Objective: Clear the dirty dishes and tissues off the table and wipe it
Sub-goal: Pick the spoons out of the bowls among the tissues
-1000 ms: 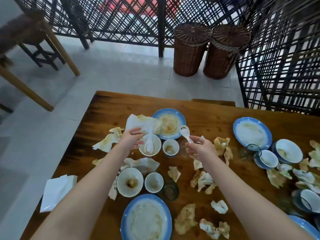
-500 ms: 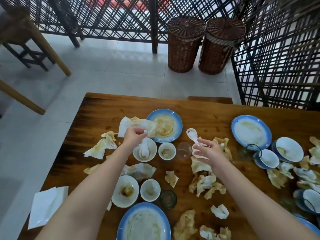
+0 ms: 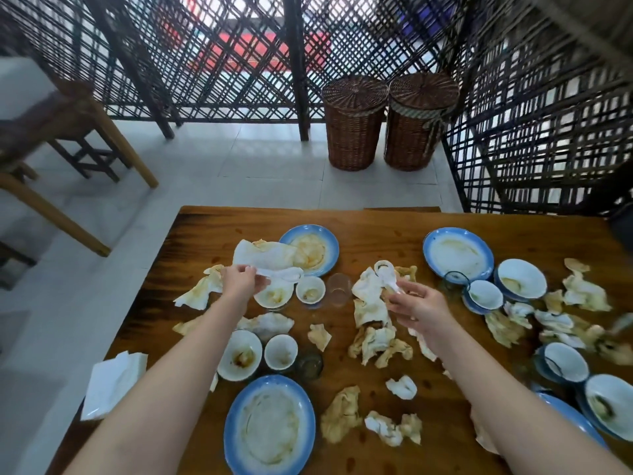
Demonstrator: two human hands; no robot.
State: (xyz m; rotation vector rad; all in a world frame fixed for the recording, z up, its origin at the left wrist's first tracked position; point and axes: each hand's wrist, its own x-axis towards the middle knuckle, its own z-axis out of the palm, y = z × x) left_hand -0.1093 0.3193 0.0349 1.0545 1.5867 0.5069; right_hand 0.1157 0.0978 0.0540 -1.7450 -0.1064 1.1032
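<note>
Spoon in each hand! Our left hand (image 3: pixel 243 283) pinches a white spoon (image 3: pixel 287 275) by the handle. Its long axis runs nine to three, scoop end toward three, hanging just over the small bowl (image 3: pixel 274 299) at that hand's four o'clock. Our right hand (image 3: pixel 419 305) pinches a second spoon (image 3: pixel 385 270) between thumb and fingertips, scoop up at eleven. The left sits nearer that bowl, so we'd reckon it drops first.

No text, label, brand, number or sign could be read anywhere: the dishes, tissues and baskets bore no legible writing.
</note>
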